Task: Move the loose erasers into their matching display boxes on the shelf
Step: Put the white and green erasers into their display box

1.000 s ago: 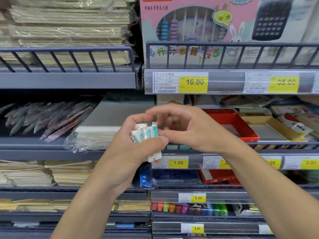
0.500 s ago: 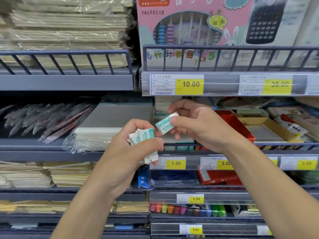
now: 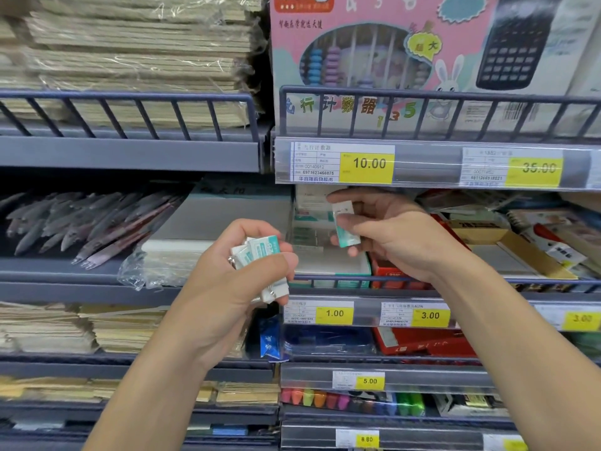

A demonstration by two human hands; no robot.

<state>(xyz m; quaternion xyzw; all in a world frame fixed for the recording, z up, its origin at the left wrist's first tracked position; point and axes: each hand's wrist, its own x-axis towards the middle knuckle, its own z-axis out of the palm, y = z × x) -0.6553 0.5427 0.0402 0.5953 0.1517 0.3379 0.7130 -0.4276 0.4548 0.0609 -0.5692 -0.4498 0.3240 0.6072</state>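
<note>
The right hand (image 3: 400,236) pinches 1 teal-and-white eraser (image 3: 345,224) upright between thumb and fingers, just before the teal display box (image 3: 328,262). The left hand (image 3: 234,284) clutches a bundle of erasers (image 3: 260,255).

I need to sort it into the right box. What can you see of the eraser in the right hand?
The single eraser is a small white block in a teal and white paper sleeve. It stands nearly upright, teal end down, pinched in the grip of the right hand, thumb across its middle. It is held in front of the teal and white display box, above the 1.00 price tag, not yet set down.
</note>
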